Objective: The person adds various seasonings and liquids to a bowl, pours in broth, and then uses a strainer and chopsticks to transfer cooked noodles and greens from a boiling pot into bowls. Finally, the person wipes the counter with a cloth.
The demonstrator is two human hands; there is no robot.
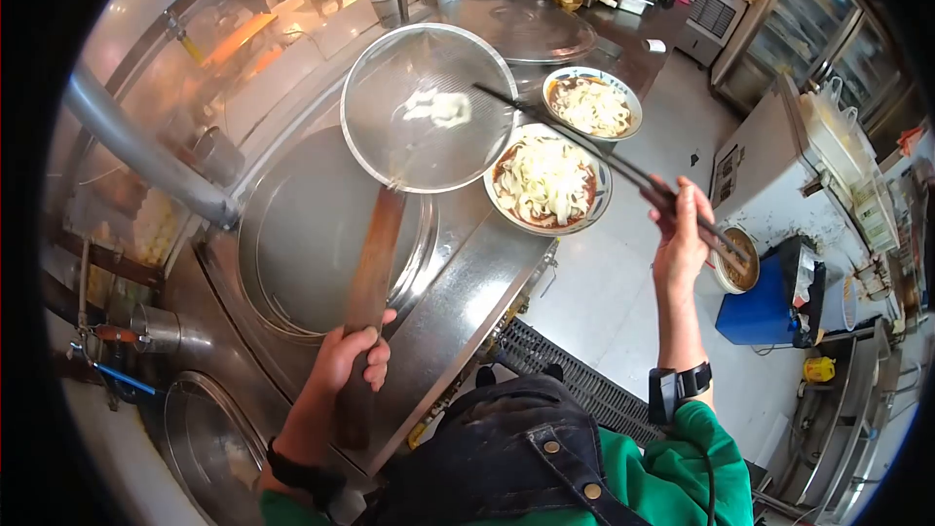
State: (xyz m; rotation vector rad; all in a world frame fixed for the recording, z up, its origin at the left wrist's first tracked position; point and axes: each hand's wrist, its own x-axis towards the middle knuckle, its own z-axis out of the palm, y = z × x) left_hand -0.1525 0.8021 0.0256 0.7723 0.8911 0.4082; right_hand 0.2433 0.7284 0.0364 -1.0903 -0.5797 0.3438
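Wire-mesh strainer (417, 154): held noodles (436, 108); its long axis ran from 6 to 12 o'clock, head leaning toward 1.
Left hand (356, 356): fingers clenched round its wooden handle (375, 253).
Right hand (681, 232): fingers grasped dark chopsticks (604, 156), tips toward 10 o'clock.
Noodle bowls: near one (604, 197) at the strainer's 4 o'clock, far one (638, 112) at 3.

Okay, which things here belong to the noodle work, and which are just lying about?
In use:
strainer
noodles in it
chopsticks
nearer bowl
farther bowl
probably the large pot

Seemingly just lying about:
blue bin
yellow tub
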